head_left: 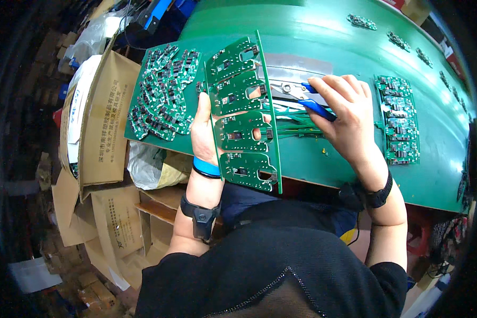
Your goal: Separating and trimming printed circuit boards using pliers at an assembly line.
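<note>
We saw a green circuit-board panel (240,135) held up over the tabletop (297,165), above its near edge and toward the near left corner, four board sections joined between two long rails. The left hand (203,132) had hold of it, the thumb along the left rail and the fingers behind, parts of them showing through the cutouts. We saw the right hand (350,108) half closed on blue-handled pliers (317,109), the handles spread, the nose pointing at the panel's right rail; we could not tell whether the two touched. Below the pliers, narrow green strips (299,127) lay in a loose bundle toward the near edge, with a grey translucent sheet (302,63) beyond them. At the tabletop's near left corner we found a heap of small loose boards (167,90), and toward the right edge a stack of populated panels (400,122). More board clusters (361,21) lined the far right side. Off the left edge stood an open cardboard box (114,114), a pale plastic bag (146,167) beside it
</note>
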### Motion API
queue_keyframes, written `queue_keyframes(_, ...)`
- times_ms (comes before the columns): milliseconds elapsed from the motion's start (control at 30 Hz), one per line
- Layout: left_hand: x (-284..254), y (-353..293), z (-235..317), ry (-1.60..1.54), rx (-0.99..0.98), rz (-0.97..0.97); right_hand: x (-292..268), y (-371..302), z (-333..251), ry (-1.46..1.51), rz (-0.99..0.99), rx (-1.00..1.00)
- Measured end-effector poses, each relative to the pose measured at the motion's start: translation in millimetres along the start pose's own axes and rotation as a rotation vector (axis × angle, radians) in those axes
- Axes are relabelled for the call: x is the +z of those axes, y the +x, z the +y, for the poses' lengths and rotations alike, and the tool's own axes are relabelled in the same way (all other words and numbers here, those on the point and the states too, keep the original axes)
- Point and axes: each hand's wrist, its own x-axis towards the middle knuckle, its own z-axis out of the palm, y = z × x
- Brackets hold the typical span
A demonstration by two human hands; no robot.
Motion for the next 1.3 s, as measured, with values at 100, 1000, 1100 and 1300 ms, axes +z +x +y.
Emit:
queue_keyframes(100, 6, 0, -3, -0.022, 0.017, 0.0, -7, 1, -1, -0.025, -0.038, 0.011)
queue_keyframes(1000, 15, -12, -18, -0.138, -0.357, -0.222, -23, -27, -30, 0.483, -0.106, 0.189)
queue_keyframes(1100, 7, -12, -21, -0.057, -0.384, -0.241, -16, -24, -27, 0.422, -0.071, 0.079)
queue_keyframes(1300, 19, -6, 5, 0.311, -0.304, 0.046, -40, -7, -4, 0.504, -0.128, 0.241)
